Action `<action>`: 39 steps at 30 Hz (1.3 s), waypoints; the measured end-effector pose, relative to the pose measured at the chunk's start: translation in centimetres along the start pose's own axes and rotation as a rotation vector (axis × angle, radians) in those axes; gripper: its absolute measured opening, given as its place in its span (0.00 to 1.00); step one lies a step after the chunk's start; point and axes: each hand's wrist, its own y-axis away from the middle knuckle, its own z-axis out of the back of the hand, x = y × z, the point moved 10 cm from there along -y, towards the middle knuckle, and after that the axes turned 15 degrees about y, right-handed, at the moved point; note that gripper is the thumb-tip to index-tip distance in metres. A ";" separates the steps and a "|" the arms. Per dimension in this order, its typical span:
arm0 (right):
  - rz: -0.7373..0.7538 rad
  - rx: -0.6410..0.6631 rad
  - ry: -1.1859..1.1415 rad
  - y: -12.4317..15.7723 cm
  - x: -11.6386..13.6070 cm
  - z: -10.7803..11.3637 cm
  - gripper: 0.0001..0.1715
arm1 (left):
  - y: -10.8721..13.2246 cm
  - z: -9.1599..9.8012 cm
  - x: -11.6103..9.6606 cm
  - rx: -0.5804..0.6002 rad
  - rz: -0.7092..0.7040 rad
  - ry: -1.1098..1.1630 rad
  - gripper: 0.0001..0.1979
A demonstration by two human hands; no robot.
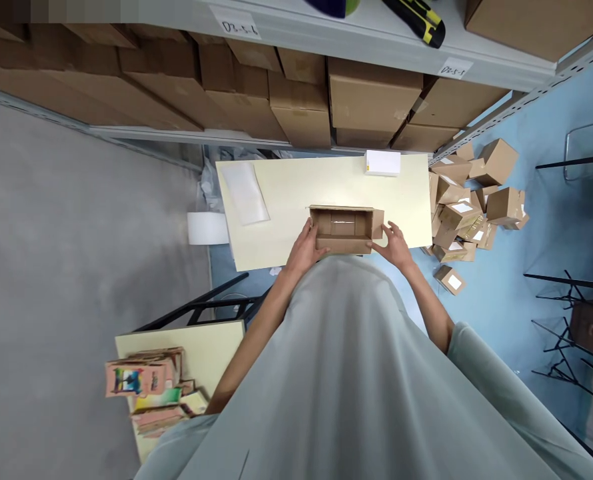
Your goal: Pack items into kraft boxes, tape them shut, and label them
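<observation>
An open brown cardboard box (344, 246) sits at the near edge of the cream table (296, 180), its inside bare and a flap sticking out on its right. My left hand (304, 250) grips the box's left end, thumb on the near side. At the right end, my right hand (394, 247) has its thumb against the near corner and its fingers spread beside the flap, without closing round the box. A small white box (383, 163) stands at the table's far edge, and a translucent white sheet (245, 193) lies at the table's left.
Shelves with large cartons (376, 97) rise beyond the table, a yellow-black tool (419, 20) on the upper one. Small cartons (461, 213) are heaped on the floor at right. Flattened packaging (146, 377) lies on a side table (211, 347) at lower left.
</observation>
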 end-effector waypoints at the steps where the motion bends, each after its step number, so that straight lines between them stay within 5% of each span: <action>1: 0.023 0.034 -0.033 -0.1 0.4 -1.0 0.45 | -0.1 0.0 0.0 -0.001 0.002 0.004 0.47; 5: 0.096 0.106 -0.129 -0.7 3.0 -3.0 0.37 | -0.2 1.0 -0.6 -0.053 -0.003 0.022 0.39; 13: 0.144 -0.001 -0.168 -4.9 6.9 -0.6 0.32 | -1.0 6.3 -1.3 -0.234 -0.059 0.052 0.31; 20: 0.048 0.073 -0.125 -7.4 8.1 -2.5 0.31 | -2.6 6.0 0.2 -0.177 0.007 0.087 0.27; 23: -0.022 0.029 -0.088 -6.3 8.5 -1.1 0.37 | -1.9 6.6 -0.1 -0.176 -0.030 0.143 0.27; 26: -0.057 -0.084 -0.030 -4.6 10.4 2.3 0.40 | -0.6 9.3 -0.5 -0.260 -0.111 0.225 0.21; 29: 0.050 -0.223 -0.049 -3.0 15.4 5.7 0.38 | 0.7 13.7 0.9 -0.418 -0.154 0.323 0.16; 32: 0.262 -0.213 -0.134 -2.6 22.9 5.8 0.33 | 1.1 18.3 4.4 -0.578 -0.102 0.422 0.15; 35: 0.382 -0.083 -0.201 -4.2 30.3 2.3 0.30 | 0.8 21.8 8.3 -0.688 -0.054 0.532 0.16; 39: 0.279 0.149 -0.266 -9.6 36.4 -5.8 0.32 | -0.4 24.5 12.6 -0.734 -0.025 0.636 0.18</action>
